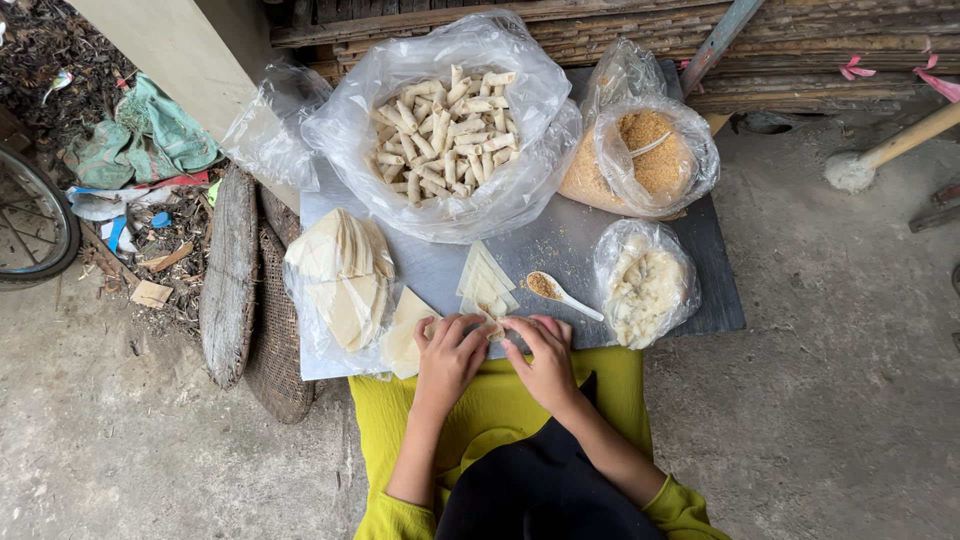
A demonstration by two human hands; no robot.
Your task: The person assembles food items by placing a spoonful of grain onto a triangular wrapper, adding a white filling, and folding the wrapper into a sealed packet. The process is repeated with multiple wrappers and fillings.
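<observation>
L hand [447, 352] & R hand [543, 355]: both grips pinching one small wrapper roll [494, 327] at desk [560, 250] edge. Spoon [560, 291] w/ filling just beside; wrapper stack [486, 282] directly behind.

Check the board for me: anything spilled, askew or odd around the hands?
Nothing spilled. The spoon lies loaded with filling on the bare board, bowl beside the wrapper stack. Both hands press one wrapper at the near edge.

Bicycle wheel [30, 225] at far left, green cloth [150, 135] among litter, round wooden board [228, 275] leaning over a woven basket [275, 340], wooden mallet [885, 150] at right, bamboo poles [620, 25] along the far side, concrete floor [830, 400].
</observation>
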